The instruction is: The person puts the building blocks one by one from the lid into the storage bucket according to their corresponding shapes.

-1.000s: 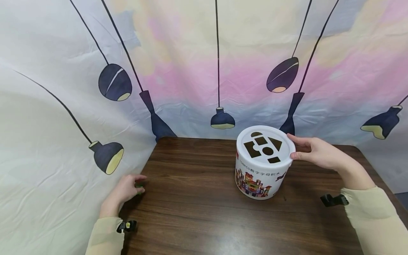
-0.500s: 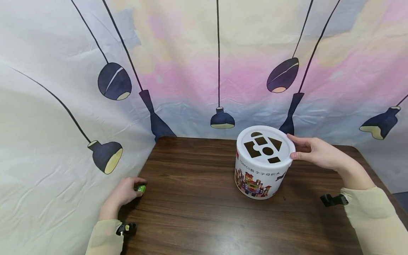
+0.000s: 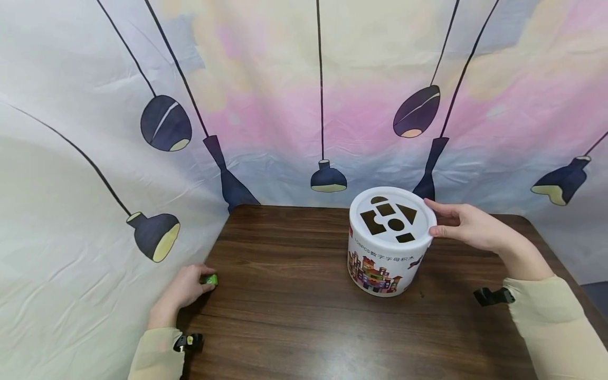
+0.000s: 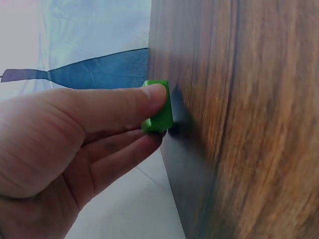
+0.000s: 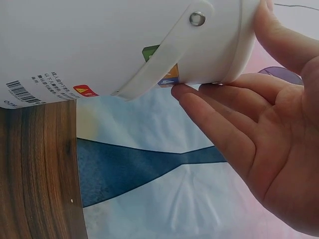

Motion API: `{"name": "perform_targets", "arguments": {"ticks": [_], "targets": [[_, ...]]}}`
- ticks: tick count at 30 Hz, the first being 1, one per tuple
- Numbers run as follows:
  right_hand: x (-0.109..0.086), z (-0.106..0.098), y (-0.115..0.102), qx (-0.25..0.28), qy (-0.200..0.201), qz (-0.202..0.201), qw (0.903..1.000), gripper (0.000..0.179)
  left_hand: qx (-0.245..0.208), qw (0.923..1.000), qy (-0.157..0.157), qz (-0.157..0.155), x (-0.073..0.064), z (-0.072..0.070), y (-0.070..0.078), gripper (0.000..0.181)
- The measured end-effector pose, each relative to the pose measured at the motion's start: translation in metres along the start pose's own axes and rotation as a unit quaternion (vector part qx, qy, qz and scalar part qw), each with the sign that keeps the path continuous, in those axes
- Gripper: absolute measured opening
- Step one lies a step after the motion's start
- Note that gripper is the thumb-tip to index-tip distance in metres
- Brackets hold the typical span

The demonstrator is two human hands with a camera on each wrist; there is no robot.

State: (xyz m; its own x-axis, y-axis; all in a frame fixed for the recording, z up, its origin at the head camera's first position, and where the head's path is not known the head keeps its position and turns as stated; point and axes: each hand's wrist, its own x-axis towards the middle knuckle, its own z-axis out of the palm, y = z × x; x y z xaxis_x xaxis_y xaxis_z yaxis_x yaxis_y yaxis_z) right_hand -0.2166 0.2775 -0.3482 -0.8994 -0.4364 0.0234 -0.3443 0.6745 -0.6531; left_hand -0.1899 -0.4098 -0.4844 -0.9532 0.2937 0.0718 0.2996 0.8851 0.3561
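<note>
At the table's left edge, my left hand (image 3: 187, 287) pinches a small green block (image 3: 211, 279) between thumb and fingertips. The left wrist view shows the block (image 4: 160, 107) just off the wooden surface, the thumb over one face and fingers behind it. A white lidded bucket (image 3: 380, 248) of building blocks stands upright toward the back right of the table. Its lid has several shaped holes, and printed blocks decorate its side. My right hand (image 3: 472, 226) holds the bucket by its right rim; in the right wrist view the fingers lie along the wall near the handle (image 5: 159, 55).
The dark wooden table (image 3: 285, 316) has its left and back edges close to a hanging cloth (image 3: 266, 105) painted with lamps. A black wrist camera (image 3: 494, 296) sits at my right sleeve, another camera (image 3: 189, 342) at my left.
The fingers of my left hand have drawn in on the green block, which shows more than before. My right hand and the bucket stay put; the head view has shifted slightly.
</note>
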Motion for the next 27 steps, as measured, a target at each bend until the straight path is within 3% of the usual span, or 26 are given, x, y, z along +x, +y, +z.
{"name": "perform_targets", "arguments": {"ticks": [5, 11, 19, 27], "targets": [[0.0, 0.0, 0.0, 0.0, 0.001, 0.006, 1.0, 0.081, -0.028, 0.9996, 0.003, 0.0, 0.005, 0.0, 0.01, 0.028], [0.0, 0.0, -0.001, 0.005, -0.001, 0.008, 1.0, 0.082, -0.107, 0.9942, 0.0, -0.014, 0.021, 0.0, 0.031, 0.026], [-0.001, 0.001, 0.0, -0.005, 0.005, 0.015, 0.9999, 0.084, -0.122, 0.9912, 0.033, 0.041, 0.048, 0.0, 0.074, 0.024], [-0.001, 0.001, 0.001, -0.003, 0.008, 0.014, 0.9999, 0.083, -0.137, 0.9856, 0.032, 0.095, 0.074, 0.001, 0.118, 0.02]]}}
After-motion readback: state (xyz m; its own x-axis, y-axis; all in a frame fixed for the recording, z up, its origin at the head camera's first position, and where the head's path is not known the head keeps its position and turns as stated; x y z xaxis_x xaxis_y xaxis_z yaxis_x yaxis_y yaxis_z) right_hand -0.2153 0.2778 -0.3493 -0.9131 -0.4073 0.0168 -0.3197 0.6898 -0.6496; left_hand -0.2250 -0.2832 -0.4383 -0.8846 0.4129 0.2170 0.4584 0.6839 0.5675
